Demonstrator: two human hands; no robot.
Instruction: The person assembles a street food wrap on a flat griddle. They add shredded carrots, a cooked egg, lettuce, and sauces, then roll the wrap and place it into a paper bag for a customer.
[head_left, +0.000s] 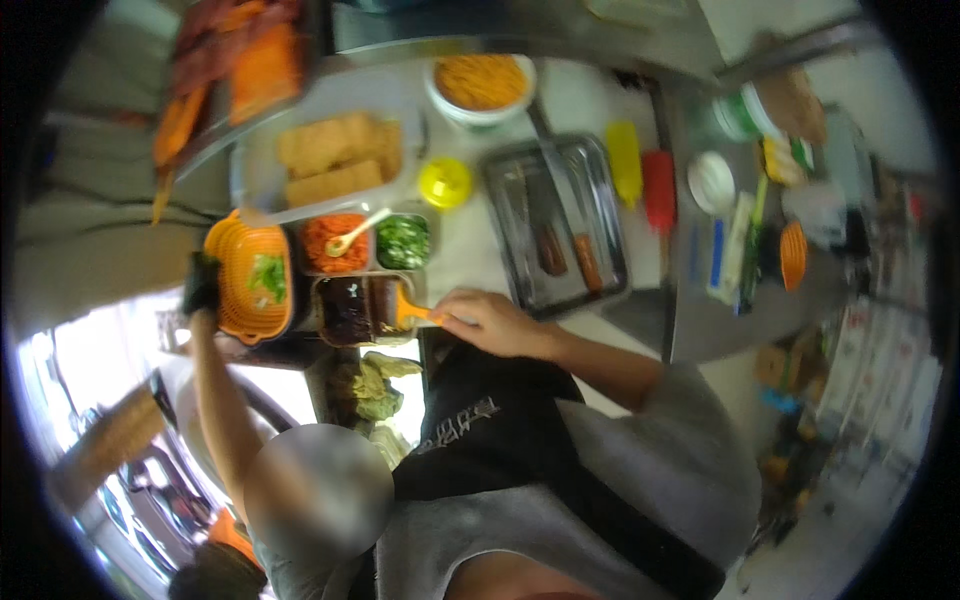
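Note:
My right hand (487, 321) grips the handle of an orange basting brush (411, 308), whose head sits over the right compartment of a dark sauce container (346, 309). My left hand (201, 283), in a black glove, is at the left rim of an orange plastic basket (225, 247) with some chopped leafy greens (268, 277) inside. The glove is blurred, and its fingers are hard to make out. Behind the sauce stand a tub of shredded or chopped carrot (319, 236) with a small pale spoon (358, 234) lying in it, and a tub of chopped green onion (403, 241).
A clear bin (259, 169) holds flat golden pieces. Beyond are a white bowl of orange shreds (480, 116) and a yellow-lidded jar (445, 183). At right lies a metal tray (517, 289) with tongs and sausage-like pieces, beside yellow (624, 161) and red (659, 191) squeeze bottles.

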